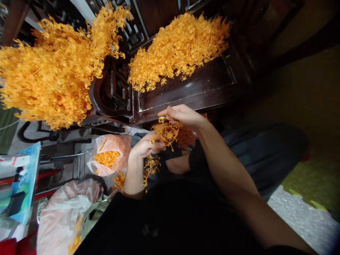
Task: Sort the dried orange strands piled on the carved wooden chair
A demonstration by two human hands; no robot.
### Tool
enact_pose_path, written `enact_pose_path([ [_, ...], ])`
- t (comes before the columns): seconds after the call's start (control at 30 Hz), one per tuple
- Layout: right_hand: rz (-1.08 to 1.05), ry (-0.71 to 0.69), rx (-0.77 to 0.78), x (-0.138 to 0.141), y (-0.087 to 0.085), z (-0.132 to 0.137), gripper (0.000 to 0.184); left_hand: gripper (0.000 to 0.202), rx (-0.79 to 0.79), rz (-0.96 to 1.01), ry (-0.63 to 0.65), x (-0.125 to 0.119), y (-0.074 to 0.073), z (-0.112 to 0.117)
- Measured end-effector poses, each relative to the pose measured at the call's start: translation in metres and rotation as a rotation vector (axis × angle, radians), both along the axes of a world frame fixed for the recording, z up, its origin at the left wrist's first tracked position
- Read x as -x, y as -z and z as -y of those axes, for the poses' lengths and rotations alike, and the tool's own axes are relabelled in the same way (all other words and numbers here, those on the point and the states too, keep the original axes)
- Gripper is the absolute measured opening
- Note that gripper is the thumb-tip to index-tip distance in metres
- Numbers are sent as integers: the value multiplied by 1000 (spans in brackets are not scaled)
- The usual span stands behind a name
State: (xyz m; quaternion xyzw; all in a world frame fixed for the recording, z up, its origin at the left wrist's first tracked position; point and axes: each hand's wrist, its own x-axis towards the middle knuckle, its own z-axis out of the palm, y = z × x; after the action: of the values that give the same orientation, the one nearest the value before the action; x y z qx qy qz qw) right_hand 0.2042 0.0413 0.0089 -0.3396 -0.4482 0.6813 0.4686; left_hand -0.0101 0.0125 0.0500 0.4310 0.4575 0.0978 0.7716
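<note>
My left hand (pixel 148 144) is closed around a bunch of thin, branching orange plastic flower pieces (pixel 170 132) with spidery ends. A strand (pixel 151 168) of the same orange pieces hangs down beside my left wrist. Just above the bunch, my right hand (pixel 183 115) has its thumb and fingers drawn together, with one finger stretched to the left. A small spidery orange flower piece (pixel 162 119) shows at its fingertips. More orange pieces (pixel 187 137) lie lower down behind the bunch, partly hidden by my right forearm.
A long pile of orange flower pieces (pixel 180 49) covers part of a dark wooden bench seat (pixel 186 90). A bigger heap (pixel 50 74) rises at left, by a curved armrest (pixel 97 99). An open plastic bag (pixel 123 150) and a larger pale bag (pixel 61 212) stand at lower left.
</note>
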Motion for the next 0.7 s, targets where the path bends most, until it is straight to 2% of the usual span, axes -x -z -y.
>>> enact_pose_path([
  [0.03, 66, 4, -33, -1, -2, -1, 49, 31, 4, -11, 24, 0, 1, 1],
  [0.07, 106, 69, -52, -6, -4, -3, 48, 30, 4, -29, 47, 1, 1, 4],
  [0.17, 39, 504, -25, -33, -7, -12, 47, 28, 31, -97, 98, 9, 4, 13],
  [0.2, -25, 626, -7, -44, -7, -14, 46, 28, 47, -102, 68, 12, 6, 16],
  [0.27, -118, 709, 5, -57, -6, -15, 43, 30, 63, -65, -62, 19, 8, 19],
  [0.37, -141, 619, 39, -50, -2, -9, 34, 36, 20, 36, -270, 22, 8, 14],
  [0.43, -134, 530, 90, -33, 1, -5, 27, 39, -21, 86, -337, 19, 5, 7],
  [0.53, -125, 387, 171, -11, 4, -3, 15, 39, -58, 124, -347, 13, -3, 0],
  [0.63, -151, 283, 188, -1, 1, -1, 32, 38, -70, 126, -316, 8, -6, -4],
  [0.7, -165, 238, 180, 4, -2, 3, 30, 37, -65, 126, -294, 6, -5, -4],
])
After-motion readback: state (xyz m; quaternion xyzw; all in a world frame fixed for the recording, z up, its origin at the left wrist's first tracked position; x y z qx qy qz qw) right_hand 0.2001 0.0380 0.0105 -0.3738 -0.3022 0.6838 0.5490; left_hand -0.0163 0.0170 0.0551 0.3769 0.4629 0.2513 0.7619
